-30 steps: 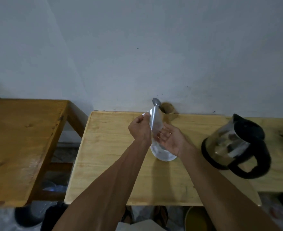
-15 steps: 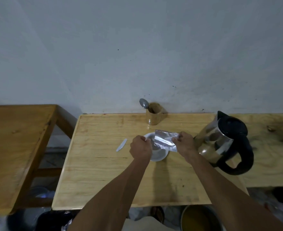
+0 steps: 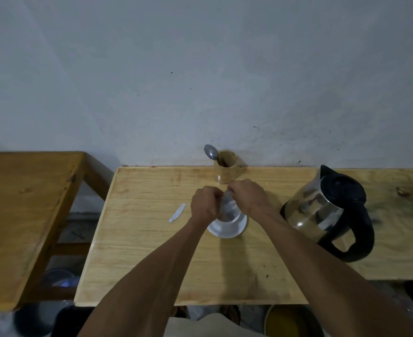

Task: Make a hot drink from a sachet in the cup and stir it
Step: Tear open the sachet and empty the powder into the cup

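Observation:
A silver foil sachet (image 3: pixel 229 205) hangs upright and blurred over a white cup (image 3: pixel 227 226) on the pale wooden table (image 3: pixel 152 251). My left hand (image 3: pixel 205 205) and my right hand (image 3: pixel 249 198) both pinch the sachet near its top, above the cup. The cup's inside is hidden by the sachet and my hands. A torn-off foil strip (image 3: pixel 177 212) lies on the table left of the cup. A metal spoon (image 3: pixel 210 152) stands in a wooden holder (image 3: pixel 225 170) at the back edge, beyond my hands.
A steel electric kettle with a black lid and handle (image 3: pixel 331 212) stands right of the cup, close to my right forearm. A darker wooden table (image 3: pixel 23 210) sits at the left across a gap. A grey wall runs behind. A pot with yellow contents (image 3: pixel 290 322) is below the front edge.
The sachet went from lying sideways between my hands to hanging upright over the cup. My hands came closer together at its top. The view shifted slightly.

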